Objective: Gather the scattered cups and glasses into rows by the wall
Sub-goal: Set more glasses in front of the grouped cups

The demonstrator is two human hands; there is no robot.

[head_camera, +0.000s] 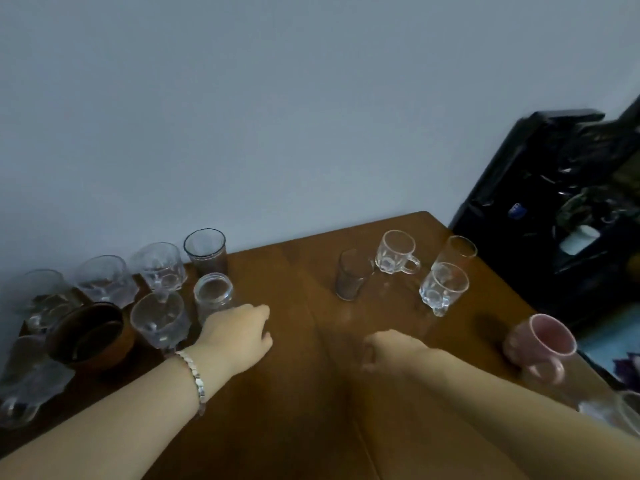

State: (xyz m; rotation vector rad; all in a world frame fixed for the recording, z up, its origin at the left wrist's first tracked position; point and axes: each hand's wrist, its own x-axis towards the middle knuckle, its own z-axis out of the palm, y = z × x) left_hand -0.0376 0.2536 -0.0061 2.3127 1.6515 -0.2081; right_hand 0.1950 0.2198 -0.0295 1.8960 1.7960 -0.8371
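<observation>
Right hand [388, 348], fingers curled loosely on nothing, is nearer the stragglers: a tinted tumbler [351, 275] stands upright ahead of it toward the table's [311, 393] far right corner, handled mugs [394, 252] beyond. Left hand [235, 332] rests by a clear glass [213, 296] in the wall-edge rows, fingers loosely bent. All look empty (I judge through blur).

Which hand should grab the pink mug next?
Probably the right hand. It is empty, loosely curled, and nearer the pink mug at the table's right edge. The left hand sits across the table beside the gathered glasses.
</observation>
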